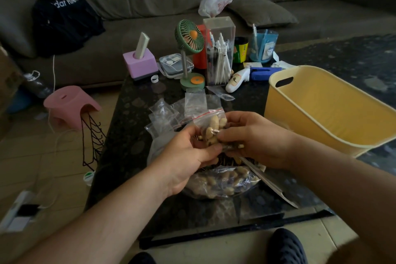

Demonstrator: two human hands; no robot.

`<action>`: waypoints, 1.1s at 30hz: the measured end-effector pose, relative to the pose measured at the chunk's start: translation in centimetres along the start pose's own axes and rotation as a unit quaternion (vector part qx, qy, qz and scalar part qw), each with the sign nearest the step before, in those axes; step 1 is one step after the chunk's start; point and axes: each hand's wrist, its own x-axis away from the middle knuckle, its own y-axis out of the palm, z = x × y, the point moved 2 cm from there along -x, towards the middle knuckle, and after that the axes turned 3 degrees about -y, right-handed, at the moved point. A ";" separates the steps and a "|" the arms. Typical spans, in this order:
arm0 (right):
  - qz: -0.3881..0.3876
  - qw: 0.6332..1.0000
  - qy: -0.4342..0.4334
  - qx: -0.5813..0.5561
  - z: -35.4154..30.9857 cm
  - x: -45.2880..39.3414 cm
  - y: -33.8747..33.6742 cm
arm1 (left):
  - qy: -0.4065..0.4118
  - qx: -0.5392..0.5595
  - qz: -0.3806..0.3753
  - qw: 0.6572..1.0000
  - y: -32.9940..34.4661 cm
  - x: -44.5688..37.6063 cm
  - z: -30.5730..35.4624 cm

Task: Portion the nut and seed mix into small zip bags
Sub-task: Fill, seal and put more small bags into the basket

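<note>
Dim, soft indoor light, slightly blurry throughout, with wide-angle bending at edges.

Both forearms are bare from wrist to elbow, with no sleeves, watch, rings or bracelets on the left hand (188, 154) or the right hand (257, 139). On the foot at the bottom edge is a black shoe (286, 246) with a perforated, dimpled upper.
</note>
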 end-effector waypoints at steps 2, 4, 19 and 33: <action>0.011 1.000 -0.012 0.017 0.2 0.0 0.0 | -0.004 0.004 -0.011 1.000 -0.1 0.0 0.1; 0.031 0.998 -0.027 0.051 0.3 0.0 0.0 | -0.011 0.017 -0.028 0.999 -0.3 0.0 0.1; 0.122 0.990 -0.049 0.059 -0.7 -0.1 -0.2 | 0.101 0.030 0.085 0.991 -0.8 -0.1 0.9; 0.153 0.975 -0.096 0.133 -0.8 0.0 -0.4 | 0.101 0.117 0.104 0.983 -0.9 -0.4 1.2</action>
